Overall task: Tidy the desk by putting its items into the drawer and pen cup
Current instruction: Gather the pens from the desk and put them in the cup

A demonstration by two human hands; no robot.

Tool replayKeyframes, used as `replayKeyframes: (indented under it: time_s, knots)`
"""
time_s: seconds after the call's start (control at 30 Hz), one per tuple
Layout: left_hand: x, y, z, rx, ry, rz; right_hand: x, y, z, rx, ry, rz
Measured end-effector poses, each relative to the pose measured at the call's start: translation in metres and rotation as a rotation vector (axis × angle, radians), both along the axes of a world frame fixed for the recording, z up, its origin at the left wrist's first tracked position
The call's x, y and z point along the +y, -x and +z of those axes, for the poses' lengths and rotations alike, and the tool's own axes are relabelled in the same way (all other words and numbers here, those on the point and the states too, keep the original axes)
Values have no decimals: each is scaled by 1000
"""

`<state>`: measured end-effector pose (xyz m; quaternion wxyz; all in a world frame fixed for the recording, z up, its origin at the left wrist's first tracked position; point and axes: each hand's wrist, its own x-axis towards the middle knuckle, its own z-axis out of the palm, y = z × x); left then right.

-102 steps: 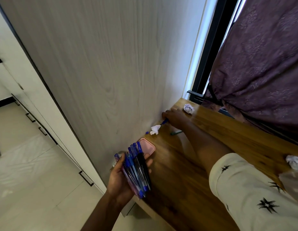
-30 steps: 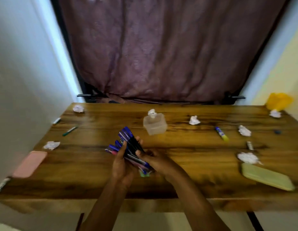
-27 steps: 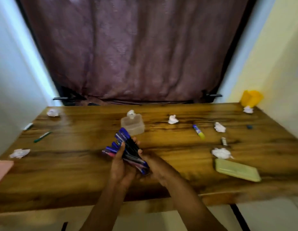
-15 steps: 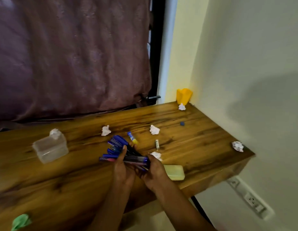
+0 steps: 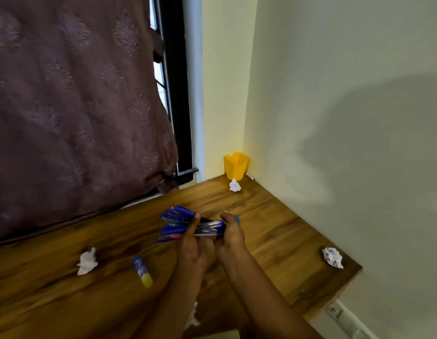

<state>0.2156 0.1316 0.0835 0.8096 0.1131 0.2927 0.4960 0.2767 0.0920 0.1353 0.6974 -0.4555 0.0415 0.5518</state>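
Pens: bundle of blue-capped pens (image 5: 188, 225) lying crosswise between both hands.
Left hand (image 5: 191, 243): fingers wrapped round bundle.
Right hand (image 5: 230, 234): fingers curled on barrel ends.

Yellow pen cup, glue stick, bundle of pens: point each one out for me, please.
yellow pen cup (image 5: 235, 167), head view, on its front wall.
glue stick (image 5: 142, 271), head view, on the middle of its barrel.
bundle of pens (image 5: 175, 223), head view, on the blue caps.
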Motion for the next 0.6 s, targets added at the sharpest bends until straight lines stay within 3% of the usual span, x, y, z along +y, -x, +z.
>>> replayKeyframes:
  time_s: [0.3,0.47,0.6]
  knots:
    - [102,-91,12,86,-104,109,106,-90,-5,-85,0,-13]
    - [179,-154,37,156,-173,190,186,-162,8,-79,-18,64]
    - [234,-199,51,205,-206,190,241,-215,18,-197,59,186]
